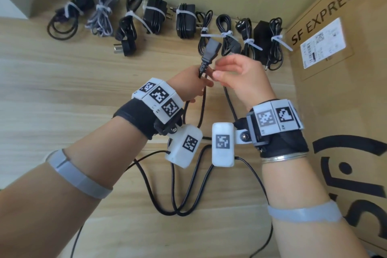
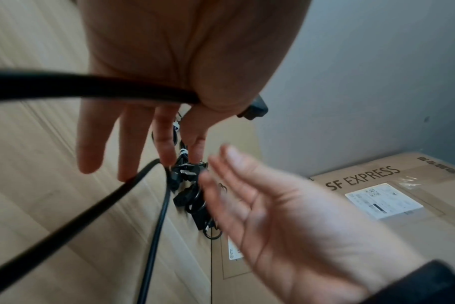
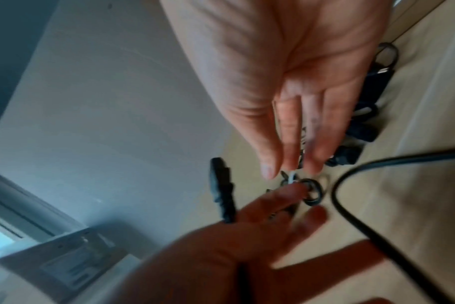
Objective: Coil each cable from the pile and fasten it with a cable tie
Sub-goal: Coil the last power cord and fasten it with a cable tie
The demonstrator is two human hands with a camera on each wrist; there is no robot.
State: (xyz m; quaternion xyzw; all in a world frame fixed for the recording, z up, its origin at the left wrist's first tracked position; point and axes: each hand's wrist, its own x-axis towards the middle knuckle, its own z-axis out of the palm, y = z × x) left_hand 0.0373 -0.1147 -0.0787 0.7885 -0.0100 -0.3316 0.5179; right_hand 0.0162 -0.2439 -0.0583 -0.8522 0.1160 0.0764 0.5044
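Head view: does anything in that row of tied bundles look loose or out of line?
Nothing stands out. The tied bundles lie in a row along the wall, each with a white tie. Only the black cable pinched by the left hand is uncoiled.

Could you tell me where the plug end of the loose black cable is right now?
In the head view it is mid-frame, the connector sticking up from the left hand, with the right hand beside it.
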